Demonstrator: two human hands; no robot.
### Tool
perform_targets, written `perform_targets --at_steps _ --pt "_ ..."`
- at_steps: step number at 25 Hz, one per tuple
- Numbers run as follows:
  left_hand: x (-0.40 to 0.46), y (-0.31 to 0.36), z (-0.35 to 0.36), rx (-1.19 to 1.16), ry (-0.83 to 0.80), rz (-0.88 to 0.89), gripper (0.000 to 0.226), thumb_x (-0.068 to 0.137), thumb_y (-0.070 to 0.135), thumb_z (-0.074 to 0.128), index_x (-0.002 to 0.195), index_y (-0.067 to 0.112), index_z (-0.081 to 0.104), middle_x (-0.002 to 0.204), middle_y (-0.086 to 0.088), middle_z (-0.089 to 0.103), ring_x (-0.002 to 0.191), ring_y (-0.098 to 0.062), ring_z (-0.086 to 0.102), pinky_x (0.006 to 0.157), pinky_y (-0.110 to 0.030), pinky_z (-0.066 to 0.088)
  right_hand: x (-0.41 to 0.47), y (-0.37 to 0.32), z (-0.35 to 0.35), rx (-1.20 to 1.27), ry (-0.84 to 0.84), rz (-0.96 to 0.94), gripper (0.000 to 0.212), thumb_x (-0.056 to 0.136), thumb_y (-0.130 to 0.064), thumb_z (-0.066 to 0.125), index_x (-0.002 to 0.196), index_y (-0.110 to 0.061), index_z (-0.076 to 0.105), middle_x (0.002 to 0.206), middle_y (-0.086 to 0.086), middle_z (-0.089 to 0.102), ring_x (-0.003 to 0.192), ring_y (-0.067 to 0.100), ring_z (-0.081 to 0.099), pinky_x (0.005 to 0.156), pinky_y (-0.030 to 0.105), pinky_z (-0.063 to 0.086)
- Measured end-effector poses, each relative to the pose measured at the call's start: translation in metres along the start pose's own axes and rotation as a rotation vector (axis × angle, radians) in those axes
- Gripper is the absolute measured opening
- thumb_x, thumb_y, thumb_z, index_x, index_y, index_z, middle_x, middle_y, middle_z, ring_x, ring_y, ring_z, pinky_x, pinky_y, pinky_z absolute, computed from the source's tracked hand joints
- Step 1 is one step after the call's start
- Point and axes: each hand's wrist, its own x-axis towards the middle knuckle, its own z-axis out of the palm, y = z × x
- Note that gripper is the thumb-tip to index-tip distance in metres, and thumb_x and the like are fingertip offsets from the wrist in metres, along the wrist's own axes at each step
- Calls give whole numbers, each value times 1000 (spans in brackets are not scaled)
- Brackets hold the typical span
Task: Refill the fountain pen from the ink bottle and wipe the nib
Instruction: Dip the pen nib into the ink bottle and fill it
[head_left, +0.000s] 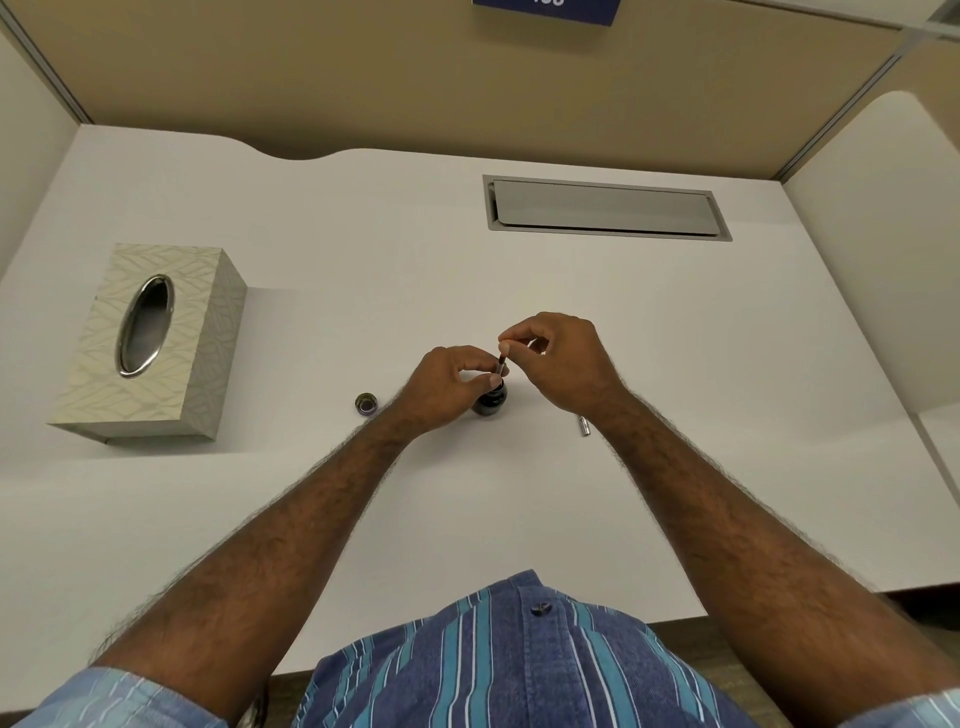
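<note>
While the left hand (447, 382) curls round the small, rounded, dark glass ink bottle (491, 404) at the middle of the counter (675, 332), its thumb and forefinger pinch the slim dark pen section (502, 365), which stands upright with its lower end in the bottle mouth. Just above, the right hand (563, 358) nips the pen's top end between thumb and fingertip. A round, dark, ridged bottle cap (367, 404) lies just left of the left wrist, and a short silvery metal pen part (585, 426) peeks out beside the right wrist. Smooth and matte white, the counter has a wavy far edge against tan partition panels (467, 78), with a grey hinged cable hatch (605, 208) set flush at the back. Well to the left stands a boxy, leaf-textured tissue holder (150, 343) with a shiny oval opening. Bare surface lies open on every side of the bottle.
</note>
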Motion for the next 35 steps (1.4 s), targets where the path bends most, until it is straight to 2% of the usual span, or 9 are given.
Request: perform_targets --at_steps 4,9,12,15,19,25,30,32,35 --pt "-1 1 1 9 13 -12 16 94 23 75 107 19 83 112 8 79 111 -7 71 107 -33 50 0 0 2 19 36 37 11 91 -32 80 87 -22 81 87 -12 77 79 2 66 72 20 51" --pt "-1 2 1 6 14 -14 15 94 21 75 106 19 83 112 7 79 110 -8 71 104 -30 50 -2 1 2 62 -11 0 8 94 -25 77 100 -26 81 101 -11 77 83 4 67 73 11 45" --pt "-1 2 1 13 14 -12 15 94 21 75 107 19 83 112 8 79 111 -8 71 104 -29 50 -1 -1 3 28 14 -1 3 93 -27 78 92 -27 81 94 -11 77 82 3 67 74 17 48" --pt "-1 4 1 11 15 -19 16 94 19 74 107 18 83 113 10 79 112 -5 70 104 -26 49 -1 -1 4 34 50 31 10 90 -32 81 83 -26 77 87 -11 75 77 3 65 70 19 50" --pt "-1 4 1 26 18 -7 16 94 20 75 108 17 83 113 8 79 111 -5 71 103 -26 50 -2 1 2 72 11 12 10 93 -29 78 102 -25 81 97 -13 76 79 1 65 71 9 44" --pt "-2 6 1 25 26 -3 15 94 20 74 106 19 83 111 11 79 110 -4 70 101 -22 49 0 -2 0 41 48 13 6 92 -27 79 90 -21 81 92 -9 78 81 4 66 72 18 49" --pt "-1 8 2 40 40 -3 15 94 18 75 106 17 83 111 9 79 109 -4 70 95 -12 45 -2 0 0 63 5 2 9 94 -27 77 101 -23 80 98 -12 76 80 1 64 71 7 44" --pt "-1 8 2 46 36 6 15 94 18 74 106 17 83 111 9 79 108 -4 70 96 -13 46 -2 1 0 53 -15 -13 10 95 -24 76 104 -24 81 101 -10 78 85 5 67 74 10 46" --pt "-2 8 2 42 34 5 15 95 17 74 107 18 83 112 9 79 109 -4 70 98 -15 46 -1 0 0 51 22 5 4 93 -26 79 92 -23 82 93 -11 78 82 2 66 74 16 47"
